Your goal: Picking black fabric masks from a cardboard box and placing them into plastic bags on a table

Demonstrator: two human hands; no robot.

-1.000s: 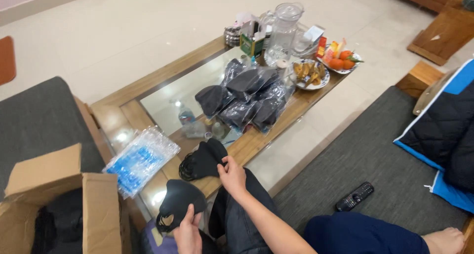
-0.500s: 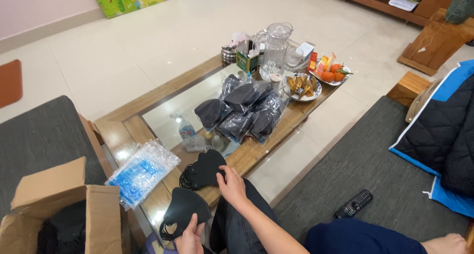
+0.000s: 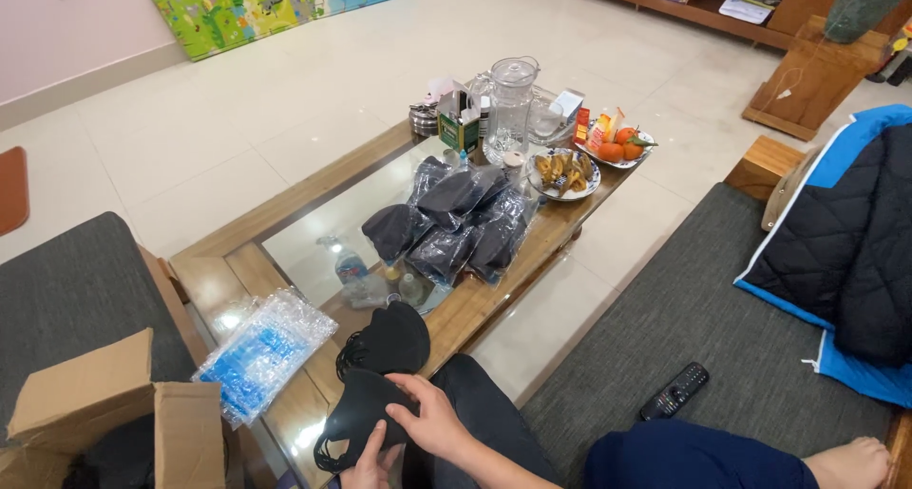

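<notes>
At the bottom of the head view both my hands hold a black face mask (image 3: pixel 356 415) over the near edge of the coffee table (image 3: pixel 285 213). My right hand (image 3: pixel 432 418) rests on the mask's right side with fingers curled over it. My left hand (image 3: pixel 366 465) grips it from below and is partly cut off by the frame. A second stack of black masks (image 3: pixel 391 339) lies on the table just beyond. Farther along lie several clear bags of black masks (image 3: pixel 456 228).
A clear packet with blue contents (image 3: pixel 264 351) lies at the table's left end. An open cardboard box (image 3: pixel 114 422) stands at lower left. A glass jug (image 3: pixel 511 109), fruit plate (image 3: pixel 617 147) and snack plate (image 3: pixel 565 173) crowd the far end. A remote (image 3: pixel 674 391) lies on the grey sofa.
The camera has tilted up, showing more floor. My hands have brought the black mask closer to the stack on the table, with the right hand now laid over it.
</notes>
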